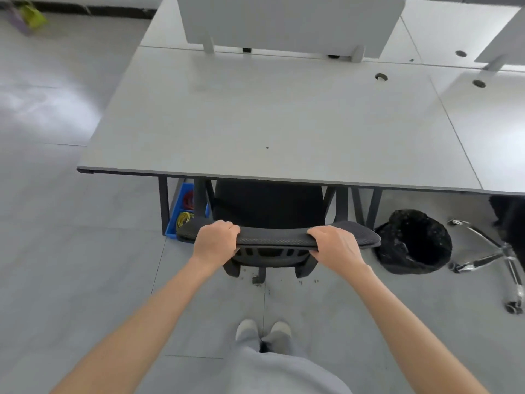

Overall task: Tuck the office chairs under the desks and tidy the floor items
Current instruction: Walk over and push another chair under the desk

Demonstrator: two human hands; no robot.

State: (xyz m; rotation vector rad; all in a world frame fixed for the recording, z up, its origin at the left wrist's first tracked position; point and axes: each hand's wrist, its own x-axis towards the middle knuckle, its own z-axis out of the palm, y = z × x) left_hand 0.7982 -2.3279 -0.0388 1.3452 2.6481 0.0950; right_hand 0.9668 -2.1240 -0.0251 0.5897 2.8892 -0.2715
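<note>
Black office chair (268, 206) sits with its seat under the grey desk (255, 120); the top edge of the backrest stands just outside the desk's near edge. Left hand (214, 241) grips the backrest top toward its left end, fingers curled over the edge. Right hand (336, 245) grips it toward the right end, fingers over the top and thumb beneath.

Under the desk, left of the chair: blue bin (181, 214) on the floor holding yellow and red coiled items, too small to identify. Right of the chair: black waste basket (414, 241) with a black liner, standing on the floor. Beside it, the chrome star base (494, 260) of a second chair, partly cut off by the frame edge.

No brands, labels or legible writing visible anywhere.
</note>
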